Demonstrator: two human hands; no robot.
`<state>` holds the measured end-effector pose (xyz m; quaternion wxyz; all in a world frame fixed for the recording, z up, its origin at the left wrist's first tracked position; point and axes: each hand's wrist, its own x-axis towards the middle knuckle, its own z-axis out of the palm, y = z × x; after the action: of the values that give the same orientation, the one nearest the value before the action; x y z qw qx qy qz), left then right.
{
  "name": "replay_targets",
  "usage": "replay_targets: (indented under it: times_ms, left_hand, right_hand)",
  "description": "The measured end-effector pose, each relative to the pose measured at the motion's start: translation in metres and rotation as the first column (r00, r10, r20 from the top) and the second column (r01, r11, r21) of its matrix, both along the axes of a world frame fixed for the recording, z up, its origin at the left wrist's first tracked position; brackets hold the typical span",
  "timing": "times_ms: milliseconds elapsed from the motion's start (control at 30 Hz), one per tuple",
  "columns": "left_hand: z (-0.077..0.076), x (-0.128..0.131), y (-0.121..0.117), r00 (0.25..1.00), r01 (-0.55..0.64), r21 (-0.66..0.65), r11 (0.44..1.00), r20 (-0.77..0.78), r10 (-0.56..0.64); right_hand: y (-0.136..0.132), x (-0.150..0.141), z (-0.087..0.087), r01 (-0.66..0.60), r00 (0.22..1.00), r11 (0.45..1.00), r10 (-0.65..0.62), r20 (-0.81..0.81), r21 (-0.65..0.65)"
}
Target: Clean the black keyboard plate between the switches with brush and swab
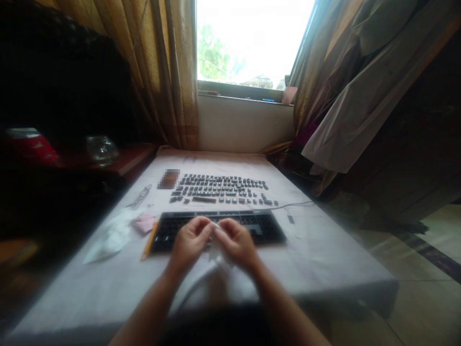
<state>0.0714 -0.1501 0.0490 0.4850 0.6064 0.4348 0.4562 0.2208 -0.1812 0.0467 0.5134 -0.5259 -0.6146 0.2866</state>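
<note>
My left hand (193, 236) and my right hand (234, 239) meet over the front edge of a black keyboard (166, 230). Both are closed, fingertips pinching a thin white tissue (215, 252) that hangs down between them. Whether anything small is wrapped in the tissue is hidden by the fingers. The keyboard lies flat, and its keycaps seem to be off over much of it. Behind it, loose dark keycaps (216, 189) are laid out in rows, with a long space bar key (204, 199) in the front row.
Left of the keyboard lie an orange stick-like tool (148, 242), a pink cloth (144, 222) and a crumpled white tissue or bag (111, 235). A cable (295, 204) runs off to the right. A glass jar (102, 150) stands on a side shelf at left.
</note>
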Motion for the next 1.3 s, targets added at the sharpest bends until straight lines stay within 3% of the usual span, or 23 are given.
replay_targets:
  times_ms: [267,567,633,767,900,1000,1133,1300]
  left_hand:
    - [0.000,-0.001,-0.003,0.998,0.054,-0.056,0.997,0.027,-0.053]
    - [-0.004,0.002,-0.002,0.996,0.012,-0.119,0.993,0.093,-0.001]
    - [-0.005,0.004,-0.002,0.994,-0.001,-0.141,0.990,0.109,0.016]
    - [-0.005,0.007,-0.003,0.987,-0.032,-0.192,0.981,0.150,0.061]
    - [-0.004,0.009,-0.005,0.978,-0.041,-0.240,0.970,0.187,0.088]
    - [-0.005,0.008,-0.007,0.974,-0.040,-0.261,0.965,0.205,0.096]
    - [-0.008,0.007,-0.005,0.968,-0.054,-0.266,0.963,0.224,0.116]
    - [-0.010,0.010,-0.004,0.966,-0.017,-0.251,0.968,0.247,0.081]
  right_hand:
    - [0.000,0.001,-0.004,0.064,0.996,0.995,-0.068,0.063,0.070]
    - [0.000,-0.002,-0.008,0.133,0.975,0.957,-0.173,0.139,0.260]
    - [-0.001,-0.003,-0.008,0.142,0.955,0.921,-0.224,0.196,0.362]
    - [-0.004,-0.006,-0.007,0.093,0.854,0.779,-0.383,0.353,0.620]
    - [-0.005,-0.008,-0.006,0.087,0.769,0.717,-0.489,0.410,0.692]
    - [-0.004,-0.010,-0.008,0.094,0.752,0.717,-0.505,0.423,0.690]
    - [-0.004,-0.012,-0.013,0.085,0.837,0.729,-0.422,0.348,0.679]
    - [-0.002,-0.009,-0.017,0.140,0.981,0.870,-0.188,0.056,0.472]
